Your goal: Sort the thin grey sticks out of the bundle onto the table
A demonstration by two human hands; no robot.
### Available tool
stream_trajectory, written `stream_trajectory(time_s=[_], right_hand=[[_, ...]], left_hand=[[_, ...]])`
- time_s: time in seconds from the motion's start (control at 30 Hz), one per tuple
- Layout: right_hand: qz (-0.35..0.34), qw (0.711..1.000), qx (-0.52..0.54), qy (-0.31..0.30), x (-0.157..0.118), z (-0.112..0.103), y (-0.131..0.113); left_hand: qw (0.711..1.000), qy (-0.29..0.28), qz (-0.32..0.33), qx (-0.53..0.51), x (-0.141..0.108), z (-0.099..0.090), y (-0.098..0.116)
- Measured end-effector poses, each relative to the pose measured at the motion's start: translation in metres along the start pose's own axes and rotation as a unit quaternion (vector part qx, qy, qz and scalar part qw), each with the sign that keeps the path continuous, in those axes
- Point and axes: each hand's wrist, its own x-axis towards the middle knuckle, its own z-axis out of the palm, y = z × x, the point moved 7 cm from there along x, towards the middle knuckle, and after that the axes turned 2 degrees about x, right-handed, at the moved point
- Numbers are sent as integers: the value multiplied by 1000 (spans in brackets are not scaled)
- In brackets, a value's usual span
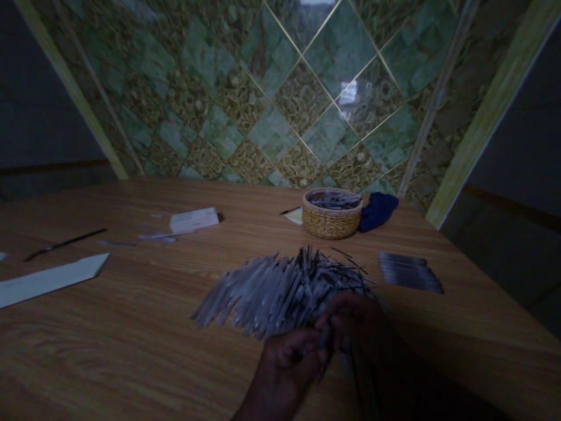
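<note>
My left hand (291, 362) and my right hand (355, 324) meet near the table's front edge, fingers pinched together around a small dark thin piece (325, 339) too dim to make out. Just beyond them spreads a large loose pile of thin strips (263, 292), greyish and glossy on the left, with dark sticks among them toward the right. To the right of the pile lies a neat row of similar strips (409, 272), side by side.
Behind the pile stands a round woven basket (332, 224) holding more strips, with a dark blue cloth (379, 210) beside it. A white box (194, 220) is at back left. Farther left lie a dark slender tool (65, 242) and a pale flat strip (52, 279). A tiled wall borders the table.
</note>
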Motion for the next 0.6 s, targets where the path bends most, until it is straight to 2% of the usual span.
stream_trajectory(time_s=[0.17,0.33,0.47,0.6], right_hand=[[-3,1000,-19,-8,0,-1,0],[12,995,-86,-39,2,-6,-2],[37,990,-124,-58,2,-10,-7],[83,987,-110,-86,0,-11,-6]], left_hand=[[1000,7,-17,5,-1,0,1],[1000,8,-18,15,0,-3,-10],[999,-9,-1,48,2,-3,-15],[997,-27,8,71,1,-1,-13]])
